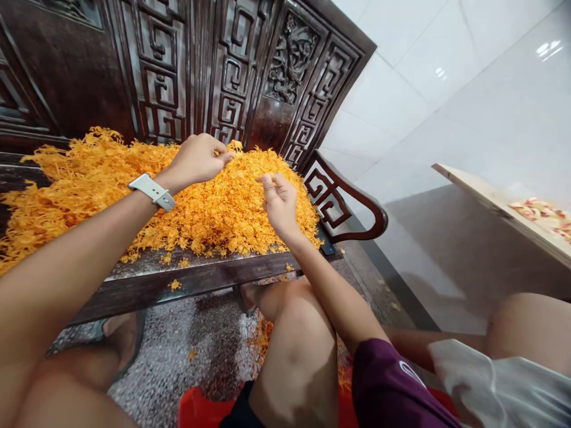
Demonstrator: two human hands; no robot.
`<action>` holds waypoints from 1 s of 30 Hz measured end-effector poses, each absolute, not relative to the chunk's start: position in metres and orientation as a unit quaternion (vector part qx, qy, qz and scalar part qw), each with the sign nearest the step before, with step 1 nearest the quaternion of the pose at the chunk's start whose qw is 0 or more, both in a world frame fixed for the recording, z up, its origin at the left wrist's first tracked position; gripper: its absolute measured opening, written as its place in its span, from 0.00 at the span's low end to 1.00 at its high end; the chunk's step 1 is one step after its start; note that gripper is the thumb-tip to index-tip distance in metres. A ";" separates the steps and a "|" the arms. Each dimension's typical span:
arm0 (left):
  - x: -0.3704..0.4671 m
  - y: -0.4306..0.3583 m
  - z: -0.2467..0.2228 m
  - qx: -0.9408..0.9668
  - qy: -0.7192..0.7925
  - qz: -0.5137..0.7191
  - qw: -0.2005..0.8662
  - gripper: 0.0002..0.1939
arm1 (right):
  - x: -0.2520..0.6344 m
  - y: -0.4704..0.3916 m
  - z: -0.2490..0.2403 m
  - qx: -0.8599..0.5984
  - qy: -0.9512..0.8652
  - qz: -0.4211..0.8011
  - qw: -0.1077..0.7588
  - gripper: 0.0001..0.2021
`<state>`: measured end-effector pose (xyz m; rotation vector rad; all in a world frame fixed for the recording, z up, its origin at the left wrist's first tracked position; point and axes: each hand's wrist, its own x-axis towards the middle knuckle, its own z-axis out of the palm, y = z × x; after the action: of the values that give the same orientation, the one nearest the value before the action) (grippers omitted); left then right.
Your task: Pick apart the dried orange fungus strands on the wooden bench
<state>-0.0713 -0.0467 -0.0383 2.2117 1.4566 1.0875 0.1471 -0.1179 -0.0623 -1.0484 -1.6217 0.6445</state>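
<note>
Orange, thread-like pieces form a large heap (214,208) on a dark carved wooden bench (178,285). Above the middle of the heap is my left hand (203,157), a pale watch band on its wrist, with thumb and fingertips pinched together near a small orange piece (235,145). My right hand (281,199) is over the heap's right part, its fingers curled and thumb pressed in. Whatever lies between the fingertips of either hand is too small to make out. The two hands are apart.
Behind the heap rises the bench's carved back (160,71), with a curved armrest (352,202) at its right end. Loose orange bits lie on the bench edge and floor. A red stool (200,410) is below. At right are a wooden board (499,205) and another person's knee (530,327).
</note>
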 end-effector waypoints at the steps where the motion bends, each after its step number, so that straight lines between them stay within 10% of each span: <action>1: -0.069 -0.048 -0.038 0.762 0.512 0.376 0.125 0.16 | 0.148 -0.119 -0.060 -0.436 -0.683 0.244 0.533 0.23; 20: -0.048 -0.046 -0.059 0.789 0.520 0.327 -0.001 0.10 | 0.136 -0.137 -0.058 -0.386 -0.807 0.278 0.349 0.26; 27: -0.114 -0.019 -0.078 0.721 0.635 0.275 -0.022 0.20 | 0.124 -0.181 -0.036 -0.214 -0.830 0.502 0.113 0.18; 30: -0.149 -0.012 -0.087 0.719 0.644 0.261 -0.028 0.21 | 0.126 -0.175 -0.040 -0.260 -0.762 0.560 0.196 0.15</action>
<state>-0.1492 -0.0124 -0.0872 2.2990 2.0603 0.8341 0.1261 -0.1752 -0.0404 -0.7285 -2.1337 1.5693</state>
